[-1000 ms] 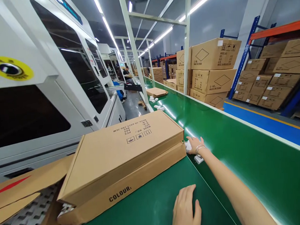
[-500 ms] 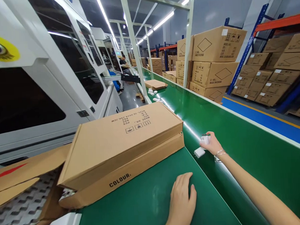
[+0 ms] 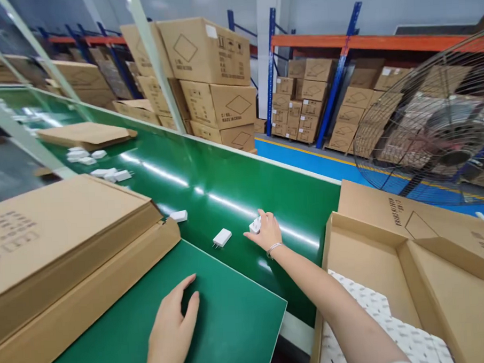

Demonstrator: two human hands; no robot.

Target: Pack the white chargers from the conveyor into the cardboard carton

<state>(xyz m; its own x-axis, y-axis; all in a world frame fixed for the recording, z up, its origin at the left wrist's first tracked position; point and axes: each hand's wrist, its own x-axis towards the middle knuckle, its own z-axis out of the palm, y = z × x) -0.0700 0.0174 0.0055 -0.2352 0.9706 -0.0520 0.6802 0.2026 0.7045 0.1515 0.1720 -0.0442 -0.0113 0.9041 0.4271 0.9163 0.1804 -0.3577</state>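
Note:
My right hand (image 3: 269, 233) is over the green belt with thumb and fingers closed around a white plug charger (image 3: 255, 225). A bracelet circles that wrist. Just left of it, another white charger (image 3: 222, 237) lies on the belt with its metal prongs showing. A further charger (image 3: 179, 216) rests near the corner of the closed carton. My left hand (image 3: 174, 321) hovers or rests over the green tabletop (image 3: 232, 315), thumb and fingers apart, holding nothing.
Stacked flat cartons (image 3: 79, 231) occupy the left of the tabletop. An open carton (image 3: 397, 249) at right holds rows of white chargers. More loose chargers (image 3: 80, 155) and a flat carton (image 3: 87, 134) lie farther up the belt (image 3: 226, 177). A large fan (image 3: 435, 119) stands beyond.
The view has swung right, bringing the open carton and fan into sight. My right hand still grips white plug goods over the belt; my left hand stays open over the tabletop.

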